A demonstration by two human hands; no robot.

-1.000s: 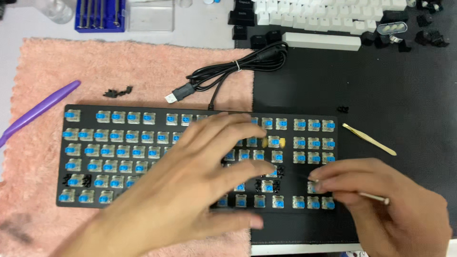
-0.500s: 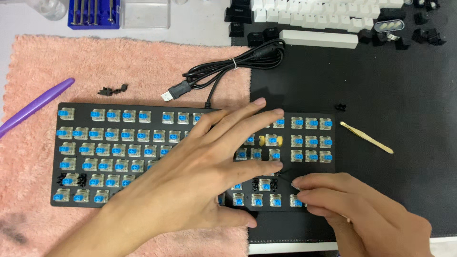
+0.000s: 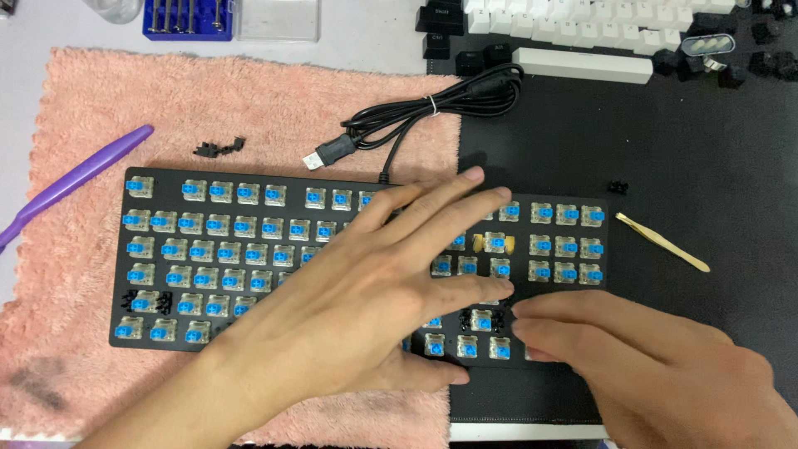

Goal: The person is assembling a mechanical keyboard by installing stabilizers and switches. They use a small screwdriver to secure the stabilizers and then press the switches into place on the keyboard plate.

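Blue case: [image 3: 186, 18] upper left edge of the frame, a blue box with metal tools standing in a row.
Clear box: [image 3: 277, 20] just right of the blue case, transparent, rectangular.
Keycaps: [image 3: 582, 25] upper right, white and black caps in loose rows, a long white bar below them.
Keyboard: [image 3: 249, 249] centre of the frame, black plate with its caps off and blue switches showing; its left part lies on a pink towel [image 3: 166, 108], its right part on a black mat [image 3: 706, 166].
Cable: [image 3: 432, 108] black, coiled above the keyboard, plug lying on the towel.
Left hand: [image 3: 366, 308] flat and spread over the middle of the keyboard, fingers extended, pressing on the switches, grasping nothing.
Right hand: [image 3: 657, 374] lower right, fingers drawn together with tips at the lower right switches; whether they pinch anything cannot be told.
Tweezers: [image 3: 662, 242] pale, on the mat right of the keyboard.
Purple tool: [image 3: 75, 179] left edge, lying slantwise.
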